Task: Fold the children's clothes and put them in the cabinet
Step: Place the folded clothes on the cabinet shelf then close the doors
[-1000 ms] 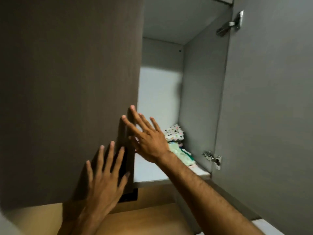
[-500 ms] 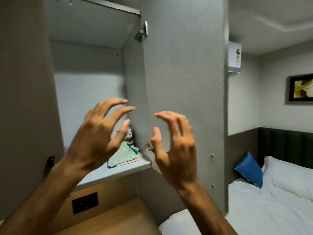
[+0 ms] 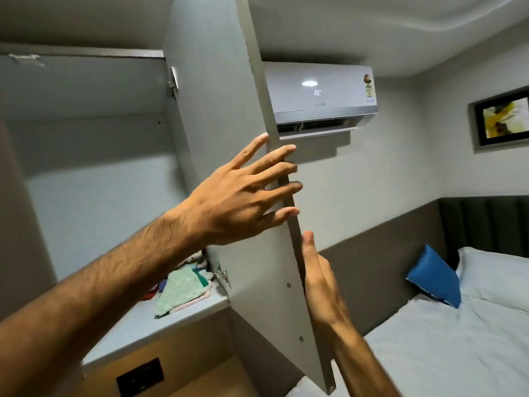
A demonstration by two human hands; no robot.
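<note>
Far left, the open grey laminate cabinet (image 3: 86, 173) shows a pale back wall and a single shelf; below the shelf sits a wood-toned panel with a black wall socket (image 3: 140, 376). On the shelf, toward its right end and near the lower hinge, lies the small stack of folded children's clothes (image 3: 183, 290), a mint-green patterned piece on top, red and blue edges showing beneath, part of the pile hidden behind the forearm. The left hand (image 3: 237, 196) reaches up across the open grey cabinet door (image 3: 217, 110), palm against its inner face, four fingers spread and hooked over the door's free edge, thumb lying along the panel; not a closed grip, more a flat hold on the edge. Just below it, the right hand (image 3: 320, 279) comes up from the outer side, fingers straight and together, pressed flat along the same edge; its palm side is hidden, so how firmly it holds cannot be told. Two metal hinges join door to cabinet wall. Behind the door, a white wall-mounted air conditioner (image 3: 323, 96) displays 26. Right of that, a dark-framed yellow picture (image 3: 501, 118), then a white-sheeted bed (image 3: 446, 339) with a blue square cushion (image 3: 432, 276) near a white pillow.
</note>
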